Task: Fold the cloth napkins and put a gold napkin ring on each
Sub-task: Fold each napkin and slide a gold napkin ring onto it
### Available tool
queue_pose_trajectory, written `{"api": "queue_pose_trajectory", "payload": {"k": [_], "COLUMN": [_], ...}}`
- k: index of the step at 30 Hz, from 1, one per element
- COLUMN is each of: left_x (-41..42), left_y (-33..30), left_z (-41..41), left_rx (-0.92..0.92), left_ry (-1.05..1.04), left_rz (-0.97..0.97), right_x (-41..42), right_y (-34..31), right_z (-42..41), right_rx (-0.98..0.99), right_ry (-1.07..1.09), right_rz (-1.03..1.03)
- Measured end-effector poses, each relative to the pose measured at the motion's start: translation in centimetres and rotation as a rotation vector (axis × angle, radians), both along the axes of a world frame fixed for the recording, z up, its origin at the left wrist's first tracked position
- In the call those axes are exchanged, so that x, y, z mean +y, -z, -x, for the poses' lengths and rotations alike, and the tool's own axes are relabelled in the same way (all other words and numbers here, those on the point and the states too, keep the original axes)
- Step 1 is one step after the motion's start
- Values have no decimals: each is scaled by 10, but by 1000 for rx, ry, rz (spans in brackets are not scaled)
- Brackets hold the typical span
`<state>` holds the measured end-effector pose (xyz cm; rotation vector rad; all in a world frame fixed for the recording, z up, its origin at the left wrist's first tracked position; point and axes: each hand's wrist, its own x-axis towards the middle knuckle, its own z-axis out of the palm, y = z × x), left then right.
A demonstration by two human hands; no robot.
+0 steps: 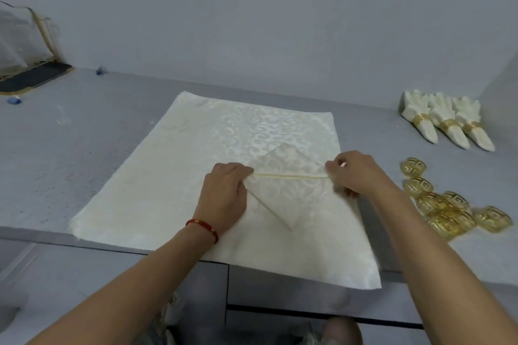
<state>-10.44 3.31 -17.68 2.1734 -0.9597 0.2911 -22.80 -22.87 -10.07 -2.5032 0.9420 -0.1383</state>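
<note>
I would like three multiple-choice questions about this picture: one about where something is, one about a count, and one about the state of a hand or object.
1. Where do the loose gold rings lie?
A. on the large cloth
B. on the counter, right of the large cloth
C. beside the black mat at far left

2. How many finished napkins already wear a ring?
A. one
B. three
C. five

3. What are the two hands doing?
A. resting flat and open
B. each holding a ring
C. each pinching one end of the napkin's fold

Answers:
1. B: the loose gold rings sit in a heap on the grey counter, off the large cloth.
2. B: three finished napkins lie side by side at far right, each with a gold band.
3. C: the left hand and right hand grip opposite ends of the napkin along its fold.
</note>
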Motion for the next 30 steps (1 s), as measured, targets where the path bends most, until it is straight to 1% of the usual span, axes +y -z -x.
{"api": "queue_pose_trajectory", "payload": {"k": [2, 3, 5, 8, 12, 14, 18, 20, 23, 26, 28, 30], "left_x": [2, 2, 4, 5, 7, 7, 5, 3, -6, -14, -15, -14], "left_y": [2, 2, -1, -7, -10, -10, -9, -13, -30, -33, -28, -20], "left_z": [-1, -1, 0, 3, 5, 5, 4, 0, -8, -15, -17, -19], "left_rx": [16, 37, 76, 105, 129, 130, 48, 25, -15, -31, -137, -251], "left_ry": [-9, -22, -25, -9, -28, -29, -25, -21, -35, -23, -8, 51], "left_rz": [51, 67, 74, 91, 110, 111, 70, -29, -187, -279, -303, -273], "right_x": [-5, -5, 1, 11, 14, 12, 7, 8, 14, 15, 17, 17], "right_y": [-3, -3, 2, 14, 29, 34, 45, 52, 58, 63, 66, 70], "right_z": [20, 28, 38, 41, 36, 34, 35, 36, 37, 34, 33, 31], "right_rx": [-173, -223, -279, -365, -429, -469, -558, -614, -638, -567, -520, -517], "right_ry": [26, 10, -60, -110, -39, 11, 52, 49, 45, -22, -41, -60], "right_rz": [-104, -146, -205, -211, -203, -247, -281, -278, -167, 70, 150, 208]}}
